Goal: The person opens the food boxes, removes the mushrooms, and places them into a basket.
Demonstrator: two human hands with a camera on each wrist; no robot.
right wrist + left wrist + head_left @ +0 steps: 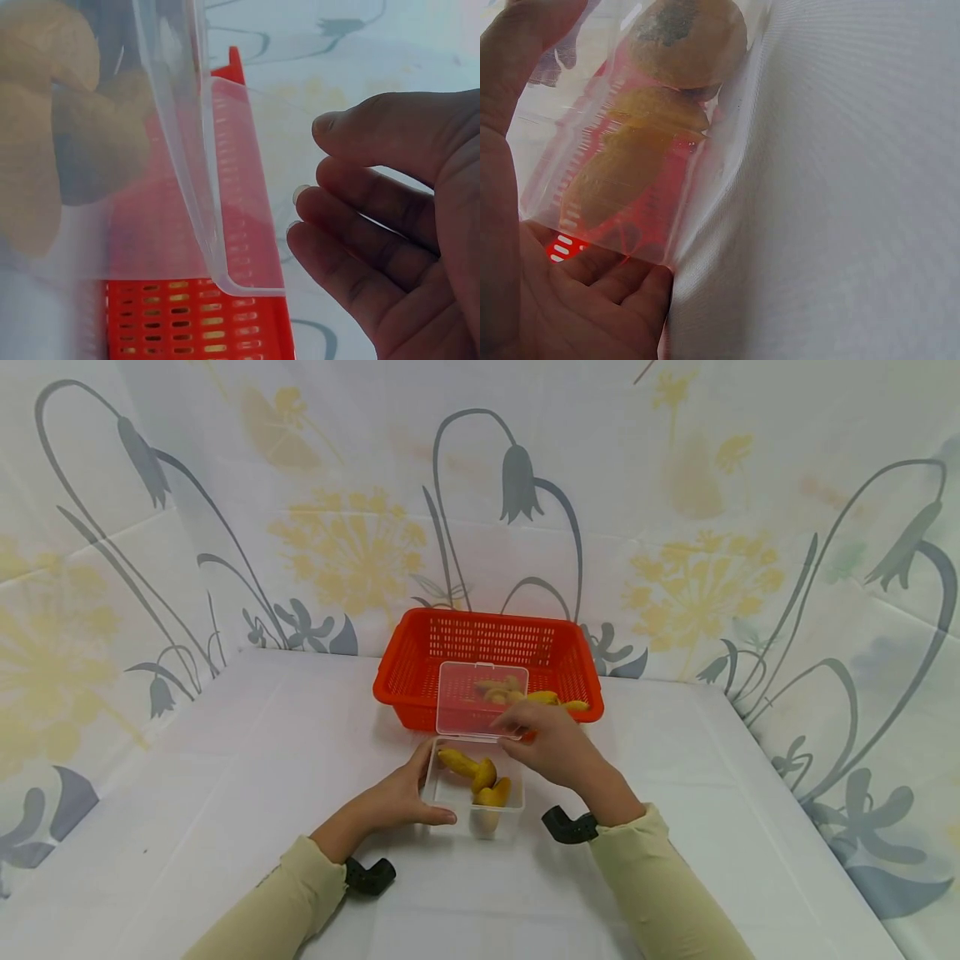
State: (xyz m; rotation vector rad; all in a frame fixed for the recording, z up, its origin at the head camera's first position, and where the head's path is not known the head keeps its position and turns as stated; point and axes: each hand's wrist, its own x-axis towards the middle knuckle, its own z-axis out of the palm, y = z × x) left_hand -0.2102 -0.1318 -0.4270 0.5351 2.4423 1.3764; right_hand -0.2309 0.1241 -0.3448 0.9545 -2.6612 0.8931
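Observation:
A clear plastic box point(453, 788) stands on the white cloth, its hinged lid point(459, 697) raised towards the basket. Inside lie a few yellow, mushroom-like pieces point(459, 763); through the wall in the left wrist view, one brownish piece point(694, 45) has a dark grey patch. My left hand point(393, 795) grips the box's left side, thumb at the near corner, fingers point(615, 281) curled at the far end. By the right edge of the lid hovers my right hand point(553, 750). Its fingers point(352, 277) are loosely bent, apart from the plastic in the right wrist view.
Directly behind the box sits a red perforated basket point(405, 672). More yellow and beige pieces point(543, 697) lie in it, partly seen through the lid. A patterned cloth point(360, 543) hangs upright behind. Dark bands point(570, 827) are worn on both wrists.

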